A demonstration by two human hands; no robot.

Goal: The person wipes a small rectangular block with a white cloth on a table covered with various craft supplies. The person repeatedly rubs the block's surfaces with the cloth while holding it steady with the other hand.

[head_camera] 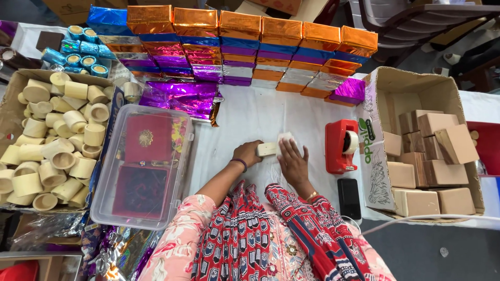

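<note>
Pale block [266, 149]: I see its long axis lying left-right; left hand [250, 152] clasps its left end, right hand [292, 158] lies flat, fingers spread, touching its right end.

Foil-wrapped boxes [250, 49] stacked at back, cardboard carton [411, 86] right, clear plastic tub [104, 171] left, black phone [349, 198]

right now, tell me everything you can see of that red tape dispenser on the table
The red plastic tape dispenser stands on the white table cloth, between the person's right hand and the open cardboard box of tan blocks. It holds a pale roll of tape at its right side, close against the box wall. A black phone lies just below it. Neither hand touches it.
</note>
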